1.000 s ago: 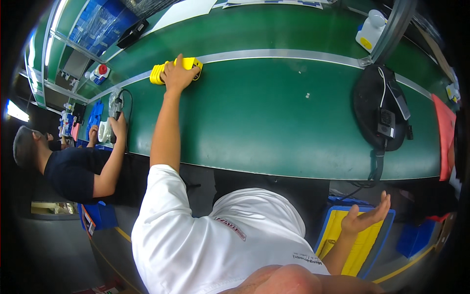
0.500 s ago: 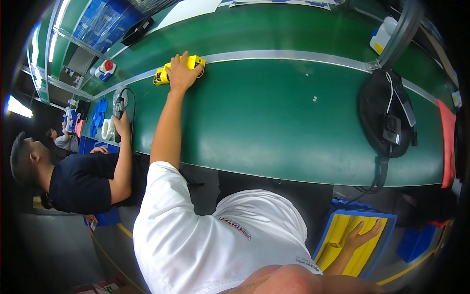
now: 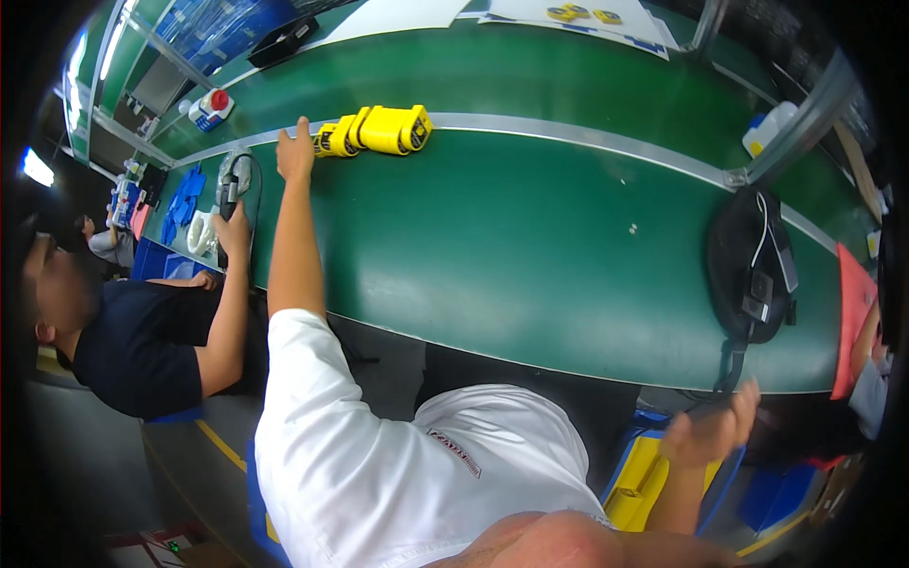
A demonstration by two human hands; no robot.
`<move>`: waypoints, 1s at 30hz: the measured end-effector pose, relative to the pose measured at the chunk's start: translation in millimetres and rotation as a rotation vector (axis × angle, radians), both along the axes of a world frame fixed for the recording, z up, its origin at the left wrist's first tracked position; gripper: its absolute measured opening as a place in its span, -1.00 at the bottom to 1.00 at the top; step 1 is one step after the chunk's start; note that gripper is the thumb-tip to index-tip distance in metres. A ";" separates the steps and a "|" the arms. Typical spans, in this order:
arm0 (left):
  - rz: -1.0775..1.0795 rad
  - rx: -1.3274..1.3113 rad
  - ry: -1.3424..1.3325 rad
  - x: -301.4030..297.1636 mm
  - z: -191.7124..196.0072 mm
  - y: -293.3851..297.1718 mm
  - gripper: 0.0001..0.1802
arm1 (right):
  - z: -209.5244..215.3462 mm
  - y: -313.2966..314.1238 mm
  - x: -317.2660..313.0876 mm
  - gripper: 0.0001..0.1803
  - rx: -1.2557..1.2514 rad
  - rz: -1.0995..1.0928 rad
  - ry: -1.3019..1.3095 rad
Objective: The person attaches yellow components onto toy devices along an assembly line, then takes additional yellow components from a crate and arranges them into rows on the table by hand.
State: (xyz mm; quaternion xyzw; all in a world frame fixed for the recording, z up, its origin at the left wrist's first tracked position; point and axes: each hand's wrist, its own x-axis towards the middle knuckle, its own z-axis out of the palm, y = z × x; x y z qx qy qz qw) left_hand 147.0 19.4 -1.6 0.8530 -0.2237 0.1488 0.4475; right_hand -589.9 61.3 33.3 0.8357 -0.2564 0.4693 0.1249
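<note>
Several yellow plastic pieces with black parts (image 3: pixel 386 130) lie in a row along the metal strip at the back of the green bench. At the left end of that row is my left hand (image 3: pixel 296 153), arm stretched far forward, fingers apart. Whether its fingertips touch the last piece I cannot tell. My right hand (image 3: pixel 710 431), smeared by motion, is raised over a blue bin (image 3: pixel 721 492) at the lower right. Its fingers look spread, and nothing shows in them. Yellow pieces (image 3: pixel 642 478) lie in the bin, partly hidden by my forearm.
A co-worker (image 3: pixel 151 341) at the left holds a dark corded tool (image 3: pixel 228 194) over the green bench (image 3: pixel 492 256). A black bag (image 3: pixel 748 251) with a white cable lies on the right. Bottles (image 3: pixel 210 109) and white sheets with small yellow pieces (image 3: pixel 568 13) are on the shelf.
My left hand has moved left, off the top of the yellow pieces, uncovering the row. My right hand has risen from the bin. The view has shifted slightly, and the co-worker's head has turned.
</note>
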 end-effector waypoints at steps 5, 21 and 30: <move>-0.139 0.295 0.312 2.2 -16.3 -6.1 -0.04 | 33.1 -70.3 178.1 -0.24 0.366 0.584 0.163; -0.112 -0.190 -0.284 -98.6 -28.6 -57.4 -0.46 | -53.1 -204.5 489.7 -0.33 0.922 0.405 -0.595; -0.263 -0.312 -0.041 -101.6 -18.4 -53.1 -0.51 | -78.4 -246.2 499.3 -0.39 1.280 0.864 -0.553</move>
